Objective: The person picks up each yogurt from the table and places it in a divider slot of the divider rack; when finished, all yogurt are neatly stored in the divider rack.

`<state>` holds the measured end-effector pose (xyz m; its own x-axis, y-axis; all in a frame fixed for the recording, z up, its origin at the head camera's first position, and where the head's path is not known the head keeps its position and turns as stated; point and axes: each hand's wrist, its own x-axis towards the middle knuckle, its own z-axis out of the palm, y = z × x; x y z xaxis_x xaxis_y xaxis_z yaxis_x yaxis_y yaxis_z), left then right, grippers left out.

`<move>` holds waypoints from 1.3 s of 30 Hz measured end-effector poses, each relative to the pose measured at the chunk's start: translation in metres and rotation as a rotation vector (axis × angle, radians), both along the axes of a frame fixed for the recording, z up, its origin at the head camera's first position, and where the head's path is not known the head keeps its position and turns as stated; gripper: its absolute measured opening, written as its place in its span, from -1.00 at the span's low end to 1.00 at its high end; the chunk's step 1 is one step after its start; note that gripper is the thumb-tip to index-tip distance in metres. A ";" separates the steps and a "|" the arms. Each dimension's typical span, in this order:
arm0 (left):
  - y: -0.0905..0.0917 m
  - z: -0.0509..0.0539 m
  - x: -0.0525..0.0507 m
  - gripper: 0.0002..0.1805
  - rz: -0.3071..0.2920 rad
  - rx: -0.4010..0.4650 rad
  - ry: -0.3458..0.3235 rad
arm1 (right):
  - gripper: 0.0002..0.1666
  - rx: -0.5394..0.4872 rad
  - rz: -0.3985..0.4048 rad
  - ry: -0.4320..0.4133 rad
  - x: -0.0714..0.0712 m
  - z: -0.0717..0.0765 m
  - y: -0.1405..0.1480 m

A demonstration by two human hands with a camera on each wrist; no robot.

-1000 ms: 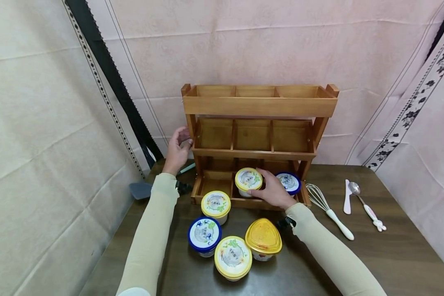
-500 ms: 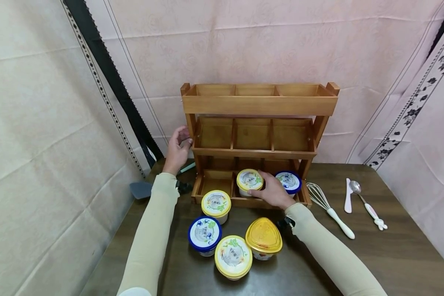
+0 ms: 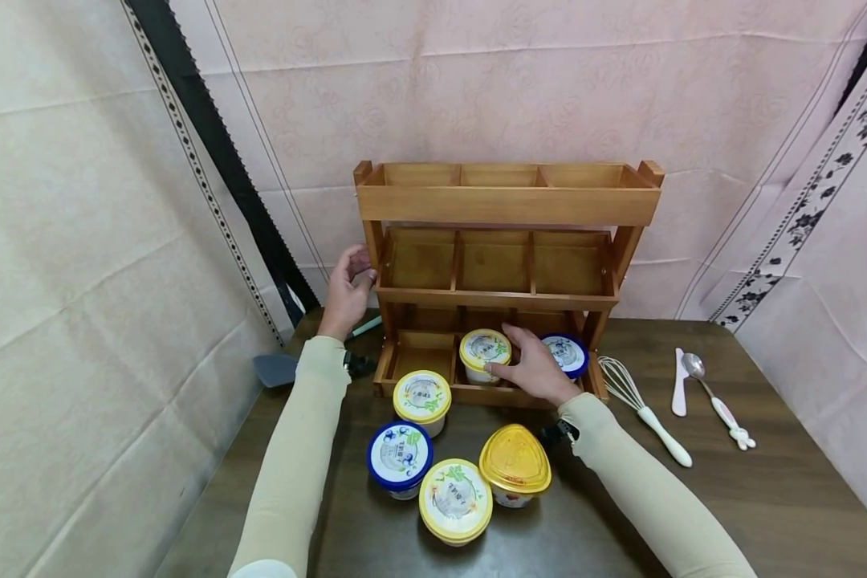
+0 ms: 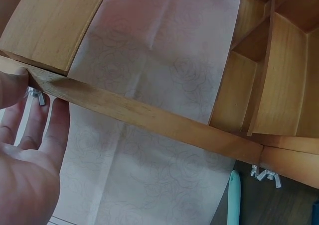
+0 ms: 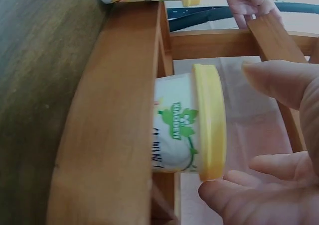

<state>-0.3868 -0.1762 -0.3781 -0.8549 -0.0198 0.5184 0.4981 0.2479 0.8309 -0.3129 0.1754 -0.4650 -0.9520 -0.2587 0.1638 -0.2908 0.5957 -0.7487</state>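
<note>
A white tub with a yellow lid point(image 3: 485, 348) stands upright in the middle bottom compartment of a wooden three-tier rack point(image 3: 507, 206). My right hand point(image 3: 538, 371) is spread beside this tub; in the right wrist view one fingertip is at the lid's edge, while the other digits point(image 5: 279, 78) stand apart from it. A blue-lidded tub point(image 3: 565, 354) sits in the right bottom compartment, partly behind that hand. At the rack's left side, my left hand point(image 3: 350, 295) grips the upright post point(image 4: 149, 116) between thumb and fingers, close to a metal wing nut point(image 4: 36, 94).
In front of the rack stand two round yellow-lidded tubs point(image 3: 422, 397), a blue-lidded tub point(image 3: 400, 456) and a yellow tub with a rounded triangular lid point(image 3: 515, 461). A whisk point(image 3: 646, 413), white knife point(image 3: 678, 385) and spoon point(image 3: 718, 405) lie right; a grey-blue spatula point(image 3: 274, 370) lies left.
The tub in the middle compartment has shifted slightly left. My right hand's fingers have loosened from around its lid. My left hand stays on the post.
</note>
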 end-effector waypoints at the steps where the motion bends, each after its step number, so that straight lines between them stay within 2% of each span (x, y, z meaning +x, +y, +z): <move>1: 0.000 0.000 0.000 -0.50 0.000 -0.003 0.000 | 0.10 -0.013 0.005 0.002 0.000 0.001 0.000; 9: -0.003 -0.001 0.000 -0.50 0.008 -0.011 -0.012 | 0.04 -0.065 0.046 0.028 0.001 0.013 -0.001; 17: -0.005 0.001 0.000 -0.50 0.010 -0.007 -0.003 | -0.01 -0.094 0.120 0.031 0.002 0.028 -0.012; 22: -0.004 0.000 -0.001 -0.49 0.005 -0.016 -0.015 | -0.03 -0.090 0.166 0.006 0.004 0.033 -0.022; 28: -0.002 0.000 0.000 -0.51 0.006 -0.003 -0.007 | -0.05 -0.114 0.270 -0.032 0.002 0.032 -0.032; 36: 0.000 0.000 0.000 -0.50 0.005 -0.013 -0.014 | -0.08 -0.070 0.435 -0.050 0.000 0.028 -0.046; 39: 0.000 -0.001 -0.001 -0.50 0.004 -0.009 -0.011 | -0.06 -0.058 0.487 -0.085 0.000 0.026 -0.050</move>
